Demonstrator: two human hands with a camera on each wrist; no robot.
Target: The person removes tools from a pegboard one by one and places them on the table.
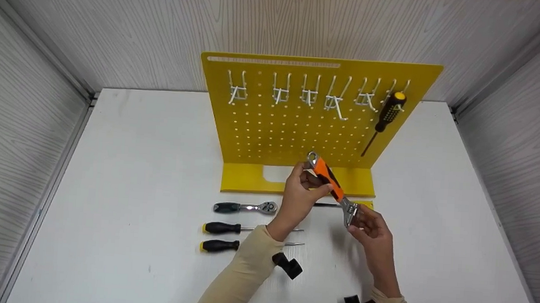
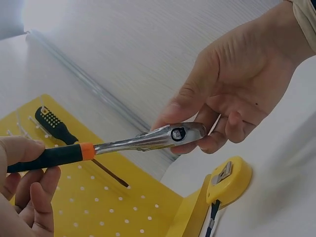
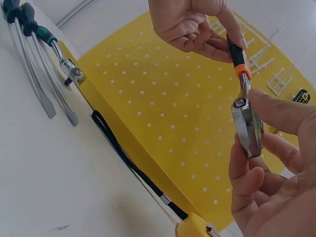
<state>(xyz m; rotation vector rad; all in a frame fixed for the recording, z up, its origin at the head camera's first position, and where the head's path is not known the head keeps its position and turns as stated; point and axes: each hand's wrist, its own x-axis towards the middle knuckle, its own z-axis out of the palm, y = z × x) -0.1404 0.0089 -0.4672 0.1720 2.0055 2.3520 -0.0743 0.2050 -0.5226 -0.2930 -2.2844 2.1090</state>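
Both hands hold an adjustable wrench (image 1: 329,177) in the air in front of the yellow pegboard (image 1: 294,134). My left hand (image 1: 298,195) pinches its orange and black handle between thumb and fingers. At the steel jaw end, my right hand (image 1: 377,237) grips the head with thumb and fingertips, seen closely in the right wrist view, where the wrench head (image 3: 246,126) points down. The wrench slants in the head view, its ringed handle end up and to the left. Behind the hands, a yellow tape measure (image 2: 237,182) with a black strap (image 3: 128,160) lies by the board's base.
A black screwdriver (image 1: 389,113) hangs from the pegboard's rightmost hook. Several white hooks (image 1: 308,97) line the board's upper part. Left of the hands on the white table (image 1: 145,200) lie a ratchet wrench (image 1: 229,208) and two screwdrivers (image 1: 223,228), partly covered by the left arm.
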